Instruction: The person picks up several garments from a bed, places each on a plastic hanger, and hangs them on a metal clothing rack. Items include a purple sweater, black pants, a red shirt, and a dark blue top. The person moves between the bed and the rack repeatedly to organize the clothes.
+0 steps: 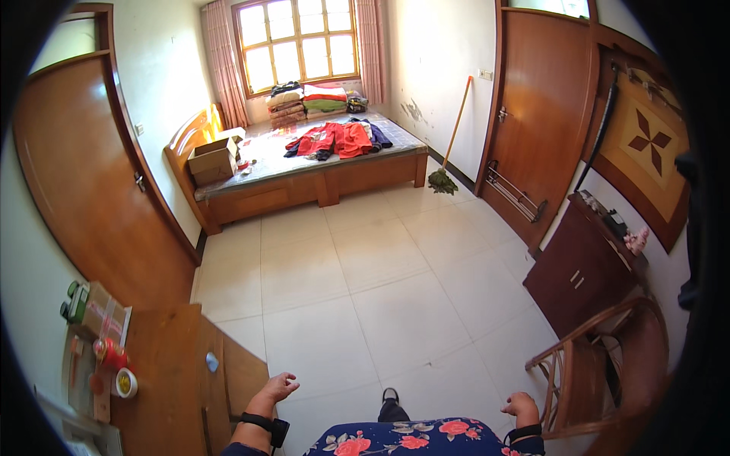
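Note:
My left hand [279,387] hangs over the tile floor [365,325], beside the wooden cabinet [159,353] on the left. Its fingers are loosely bent and a little apart, with nothing seen in them. On the right, my right hand [520,403] is held low near a brown wooden armchair [593,376]. Its fingers curl loosely, one standing out from the rest, and no object shows in it. Both wrists wear black straps. One foot in a black shoe [390,394] is forward on the tiles.
A bed [274,196] below the window bears red and dark clothes [336,139], folded bedding [325,102] and a cardboard box [214,162]. A mop [456,125] leans against the wall. Wooden doors [97,171] [536,114] stand both sides; a dark cabinet [576,273] is at right.

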Available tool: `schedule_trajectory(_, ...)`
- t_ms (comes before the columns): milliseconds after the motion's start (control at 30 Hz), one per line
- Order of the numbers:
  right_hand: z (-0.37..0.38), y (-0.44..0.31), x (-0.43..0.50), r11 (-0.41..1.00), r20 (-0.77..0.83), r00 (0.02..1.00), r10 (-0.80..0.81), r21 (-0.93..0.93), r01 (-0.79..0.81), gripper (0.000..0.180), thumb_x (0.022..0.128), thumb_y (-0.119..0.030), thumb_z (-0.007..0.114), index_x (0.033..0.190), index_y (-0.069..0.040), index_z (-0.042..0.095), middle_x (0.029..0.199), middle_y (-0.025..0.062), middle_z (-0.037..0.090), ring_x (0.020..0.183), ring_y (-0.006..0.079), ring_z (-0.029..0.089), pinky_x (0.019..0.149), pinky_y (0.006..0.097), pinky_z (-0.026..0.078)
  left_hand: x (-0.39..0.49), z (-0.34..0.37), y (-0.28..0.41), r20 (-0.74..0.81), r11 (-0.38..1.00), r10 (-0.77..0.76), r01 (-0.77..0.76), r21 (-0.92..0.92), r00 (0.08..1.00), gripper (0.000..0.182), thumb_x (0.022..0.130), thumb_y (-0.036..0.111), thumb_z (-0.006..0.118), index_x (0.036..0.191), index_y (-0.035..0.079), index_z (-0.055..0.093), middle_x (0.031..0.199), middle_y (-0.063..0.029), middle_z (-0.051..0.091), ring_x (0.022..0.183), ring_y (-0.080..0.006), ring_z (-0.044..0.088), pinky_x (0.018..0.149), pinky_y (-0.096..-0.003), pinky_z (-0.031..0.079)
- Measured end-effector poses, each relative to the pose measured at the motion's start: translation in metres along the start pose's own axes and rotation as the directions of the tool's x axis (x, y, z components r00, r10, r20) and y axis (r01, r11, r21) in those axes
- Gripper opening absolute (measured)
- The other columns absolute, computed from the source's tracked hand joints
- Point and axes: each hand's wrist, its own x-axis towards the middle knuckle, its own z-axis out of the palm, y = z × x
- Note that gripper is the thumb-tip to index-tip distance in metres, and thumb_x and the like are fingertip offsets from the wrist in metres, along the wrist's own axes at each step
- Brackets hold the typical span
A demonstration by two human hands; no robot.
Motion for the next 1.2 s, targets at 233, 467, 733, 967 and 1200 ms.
schedule_trajectory(233, -0.148, -0.133, 0.154, 0.946, -0.407, 0.868, -0.283, 0.029, 0.322, 0.041, 0.064, -0.029, 0.068, 0.1, -0.011, 0.059, 0.094, 0.0128, 0.06, 0.091, 0.0295, 0.056, 0.078, 0.038, 0.045, 0.072, -0.052, -0.047, 0.19, 0.832, -0.407, 0.448, -0.327, 0.894, 0.032, 0.079, 0.026, 0.057, 0.103, 0.005, 0.051, 0.077, -0.0072, 0.06, 0.058, -0.0158, 0.058, 0.047, -0.0276, 0.044)
schedule_trajectory(467, -0.295, -0.355, 0.257, 0.851, -0.368, 0.83, -0.42, 0.158, 0.5, 0.037, 0.069, -0.027, 0.065, 0.102, -0.012, 0.057, 0.09, 0.0111, 0.061, 0.087, 0.0286, 0.057, 0.075, 0.0375, 0.046, 0.126, -0.05, -0.114, 0.356, 0.394, -0.529, 0.594, -0.701, 0.77, 0.018, 0.08, 0.016, 0.055, 0.094, 0.005, 0.051, 0.073, -0.0047, 0.055, 0.06, -0.0146, 0.052, 0.05, -0.0267, 0.042)
schedule_trajectory(733, -0.397, -0.476, 0.345, 0.931, -0.334, 0.883, -0.328, 0.043, 0.362, 0.038, 0.069, -0.026, 0.065, 0.102, -0.01, 0.057, 0.087, 0.0108, 0.062, 0.087, 0.0269, 0.057, 0.075, 0.0367, 0.045, 0.387, -0.174, -0.066, 0.088, 0.64, -0.551, 0.488, -0.594, 0.83, 0.026, 0.077, 0.019, 0.06, 0.099, 0.007, 0.053, 0.071, -0.0066, 0.06, 0.057, -0.016, 0.058, 0.044, -0.029, 0.045)
schedule_trajectory(967, -0.456, -0.538, 0.47, 0.918, -0.294, 0.916, -0.272, 0.205, 0.339, 0.039, 0.067, -0.024, 0.067, 0.101, -0.007, 0.058, 0.085, 0.0121, 0.062, 0.082, 0.0276, 0.058, 0.073, 0.0365, 0.045, 0.624, -0.3, 0.072, -0.155, 0.837, -0.317, 0.199, -0.51, 0.936, 0.031, 0.076, 0.017, 0.057, 0.104, 0.005, 0.051, 0.079, -0.0079, 0.061, 0.061, -0.0144, 0.059, 0.05, -0.0267, 0.046)
schedule_trajectory(1200, -0.569, -0.68, 0.635, 0.82, -0.271, 0.821, -0.503, 0.15, 0.552, 0.037, 0.066, -0.024, 0.066, 0.099, -0.007, 0.059, 0.085, 0.0136, 0.062, 0.079, 0.0286, 0.059, 0.069, 0.0373, 0.047, 0.664, -0.323, 0.086, 0.107, 0.607, -0.595, 0.533, -0.589, 0.797, 0.032, 0.081, 0.02, 0.052, 0.11, 0.007, 0.044, 0.082, -0.0076, 0.059, 0.064, -0.0165, 0.058, 0.051, -0.029, 0.046)
